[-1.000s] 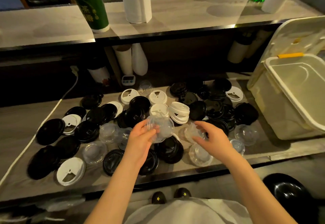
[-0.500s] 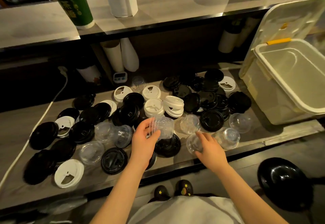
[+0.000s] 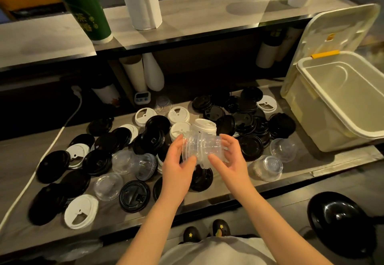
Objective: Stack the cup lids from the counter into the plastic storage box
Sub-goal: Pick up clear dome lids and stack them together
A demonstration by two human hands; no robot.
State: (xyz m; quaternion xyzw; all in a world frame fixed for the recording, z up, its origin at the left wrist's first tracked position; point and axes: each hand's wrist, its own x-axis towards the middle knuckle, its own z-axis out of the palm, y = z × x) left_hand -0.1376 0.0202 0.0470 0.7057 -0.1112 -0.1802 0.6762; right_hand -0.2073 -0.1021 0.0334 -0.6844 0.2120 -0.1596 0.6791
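The left hand [image 3: 178, 164] and right hand [image 3: 231, 157] curl round either end of a stack of clear lids [image 3: 202, 147] (lying sideways) just above the counter [image 3: 340, 162]. Around it lie loose lids [image 3: 134, 195], black, white and clear; farther right stands the open storage box [image 3: 311, 119].

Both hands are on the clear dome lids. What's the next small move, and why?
Probably push the hands together to seat the clear lid stack: the left hand and right hand hold its two ends above the counter, and its rims look unevenly spaced. The open storage box waits at the right.
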